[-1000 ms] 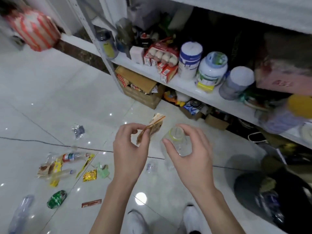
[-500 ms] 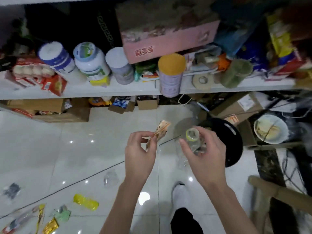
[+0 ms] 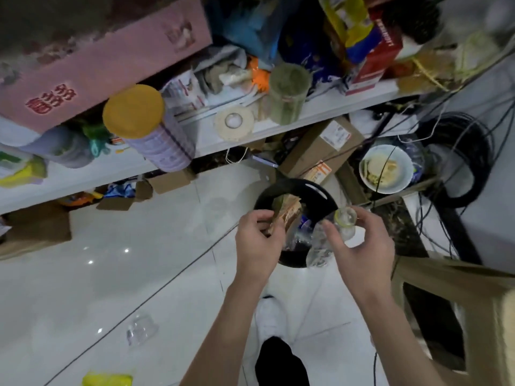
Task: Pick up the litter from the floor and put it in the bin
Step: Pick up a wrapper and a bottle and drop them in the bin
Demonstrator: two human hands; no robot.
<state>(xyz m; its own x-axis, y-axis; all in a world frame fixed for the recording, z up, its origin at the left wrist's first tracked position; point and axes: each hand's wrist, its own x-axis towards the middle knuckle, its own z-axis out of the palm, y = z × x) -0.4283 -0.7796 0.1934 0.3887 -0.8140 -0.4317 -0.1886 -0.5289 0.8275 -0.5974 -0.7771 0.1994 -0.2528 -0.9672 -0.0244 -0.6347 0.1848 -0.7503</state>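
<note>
My left hand (image 3: 257, 243) pinches a tan and orange snack wrapper (image 3: 287, 214) right over the black bin (image 3: 298, 190). A clear plastic bottle (image 3: 344, 222) hangs by its neck from the fingers of my right hand (image 3: 359, 246), above the bin's right side. Inside the bin some clear and blue litter shows. Two pieces of litter lie on the white floor: a crumpled clear plastic cup (image 3: 140, 330) and a yellow piece (image 3: 107, 379) at the bottom edge.
A white shelf (image 3: 220, 137) crowded with tins, boxes and bags runs along the back. Cardboard boxes (image 3: 320, 149) stand under it beside the bin. A bowl (image 3: 386, 168) and tangled cables (image 3: 457, 162) lie at the right. A tan stool (image 3: 459, 288) is near my right arm.
The view has swung right, away from the litter pile. Both hands, still holding the wrapper and the bottle, have come over the black bin.
</note>
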